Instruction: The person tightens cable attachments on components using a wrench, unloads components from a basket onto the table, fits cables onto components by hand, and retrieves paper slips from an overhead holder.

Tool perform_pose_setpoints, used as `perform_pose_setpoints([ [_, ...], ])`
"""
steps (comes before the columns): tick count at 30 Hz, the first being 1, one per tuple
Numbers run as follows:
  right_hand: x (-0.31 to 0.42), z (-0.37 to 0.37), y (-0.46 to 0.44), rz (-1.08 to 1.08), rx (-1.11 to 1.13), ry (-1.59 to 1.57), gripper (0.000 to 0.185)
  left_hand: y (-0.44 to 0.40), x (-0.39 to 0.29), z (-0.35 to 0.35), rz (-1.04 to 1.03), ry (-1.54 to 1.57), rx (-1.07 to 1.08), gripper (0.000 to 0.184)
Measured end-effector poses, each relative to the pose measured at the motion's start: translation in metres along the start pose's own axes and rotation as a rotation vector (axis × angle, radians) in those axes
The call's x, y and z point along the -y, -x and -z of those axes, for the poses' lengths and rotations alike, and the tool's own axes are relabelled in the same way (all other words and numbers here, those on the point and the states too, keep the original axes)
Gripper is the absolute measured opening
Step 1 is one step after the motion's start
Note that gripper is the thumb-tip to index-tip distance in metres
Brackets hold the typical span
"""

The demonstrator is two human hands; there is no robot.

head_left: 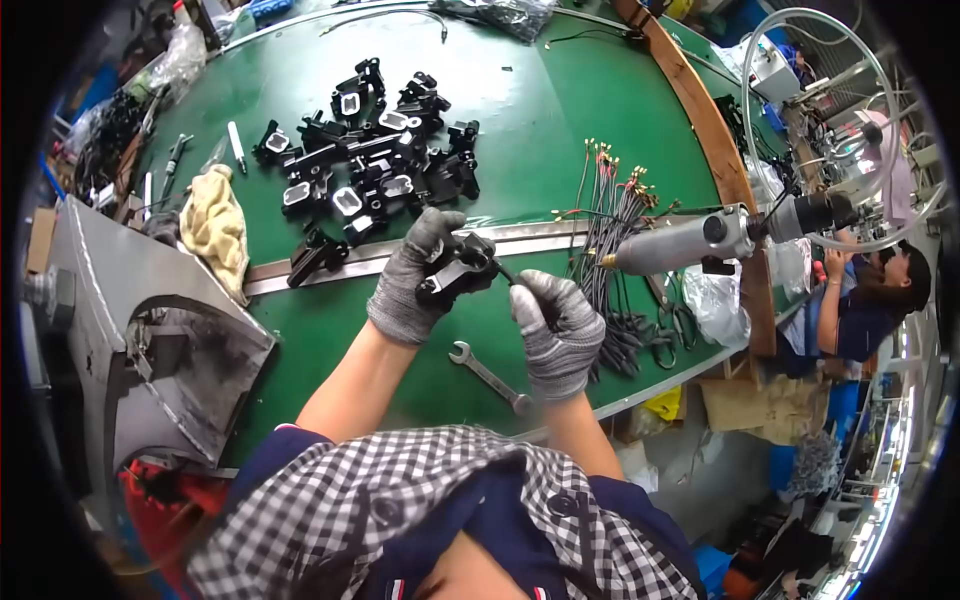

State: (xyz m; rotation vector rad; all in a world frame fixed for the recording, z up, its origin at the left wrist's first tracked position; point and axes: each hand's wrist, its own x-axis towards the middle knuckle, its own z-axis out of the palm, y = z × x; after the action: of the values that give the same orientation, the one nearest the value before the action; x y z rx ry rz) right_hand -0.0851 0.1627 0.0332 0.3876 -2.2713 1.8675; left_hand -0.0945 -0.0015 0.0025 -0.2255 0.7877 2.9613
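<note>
My left hand (402,297), in a grey glove, is closed round a black bracket-like part (462,270) with a pale metal face. Close beside it, my gloved right hand (560,335) pinches a thin black cable (507,274), whose far end meets the part; the exact joint is too small to make out. Beyond my hands lies a pile of similar black parts (385,150), several with silvery faces. An open-ended wrench (490,378) rests on the green table (530,110) below my hands. Right of my right hand spreads a bundle of dark cables (610,235) with coloured wire ends.
A grey air tool (690,243) juts in from the right over the cables. Scissors (665,345) and a plastic bag (718,308) lie nearby. At left stand a grey metal frame (130,330) and a yellow cloth (215,225). A co-worker (865,300) sits at far right.
</note>
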Motion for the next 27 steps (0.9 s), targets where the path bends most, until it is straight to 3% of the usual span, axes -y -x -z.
perform_pose_setpoints([
  [5,0.004,0.001,-0.004,0.113,0.041,0.152,0.014,0.0,0.003,0.008,-0.03,-0.12,-0.016,0.048],
  [9,0.006,0.005,-0.008,0.045,-0.027,0.111,0.015,0.003,-0.005,-0.001,-0.018,-0.159,0.038,0.047],
  [12,-0.007,0.006,-0.016,-0.064,-0.019,-0.019,0.02,0.005,-0.013,-0.008,-0.078,-0.707,0.046,0.046],
  [14,-0.021,0.004,-0.022,0.094,0.104,0.154,0.021,0.001,-0.009,0.007,0.028,-0.845,0.077,0.049],
  [16,-0.025,-0.003,-0.018,0.082,0.339,0.074,0.022,0.001,-0.003,0.011,0.09,-0.875,0.04,0.048],
  [17,-0.02,0.003,-0.018,-0.024,0.49,-0.02,0.026,-0.001,0.001,0.013,0.095,-0.713,0.058,0.049],
  [18,-0.015,0.003,-0.015,-0.143,0.488,-0.123,0.024,-0.004,0.005,0.014,0.105,-0.551,0.073,0.051],
  [19,-0.028,0.003,-0.014,-0.151,0.555,-0.184,0.02,-0.005,0.008,0.018,0.076,-0.582,0.078,0.055],
  [20,-0.033,-0.001,-0.01,-0.061,0.52,-0.215,0.019,-0.007,0.011,0.018,0.027,-0.608,0.078,0.059],
  [22,-0.049,-0.007,0.004,0.052,0.486,-0.263,0.021,-0.01,0.012,0.016,0.214,-0.274,0.13,0.064],
  [24,-0.053,-0.005,0.0,0.093,0.481,-0.274,0.024,-0.015,0.019,0.037,0.253,-0.241,0.057,0.065],
  [27,-0.042,0.007,0.0,0.002,0.541,-0.126,0.026,-0.017,0.023,0.017,0.194,-0.219,0.062,0.066],
])
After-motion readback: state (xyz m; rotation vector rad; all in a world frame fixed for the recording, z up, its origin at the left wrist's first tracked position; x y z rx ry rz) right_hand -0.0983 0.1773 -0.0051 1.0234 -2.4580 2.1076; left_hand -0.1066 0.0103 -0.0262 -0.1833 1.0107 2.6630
